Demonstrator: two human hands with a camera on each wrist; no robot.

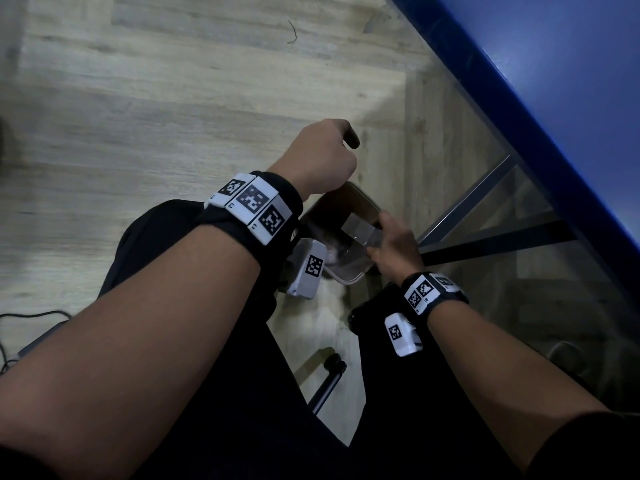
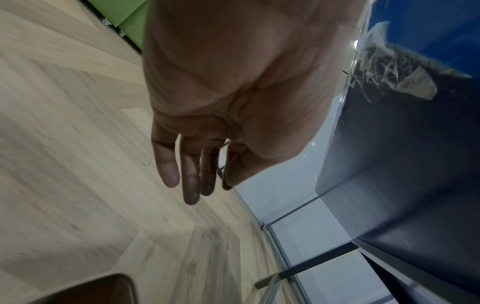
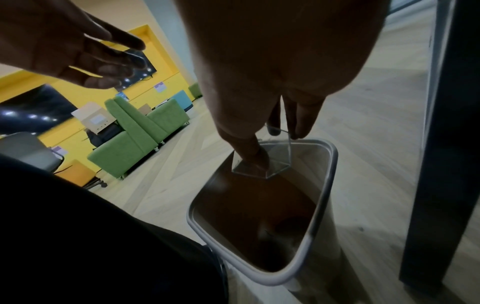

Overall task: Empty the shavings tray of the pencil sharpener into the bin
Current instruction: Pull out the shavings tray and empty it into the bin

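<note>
My right hand pinches a small clear plastic shavings tray and holds it tilted over the open bin, a white-rimmed container with a brown inside. In the right wrist view the thumb lies inside the tray, the other fingers grip its outside, and the tray hangs just above the bin's rim. My left hand hovers empty above and beyond the bin; its fingers hang loose and hold nothing. The left hand also shows spread open at the upper left. The sharpener body is out of view.
A blue table runs along the right, with its dark metal leg close beside the bin. My legs in black trousers flank the bin. Pale wood floor lies around; green sofas stand far off.
</note>
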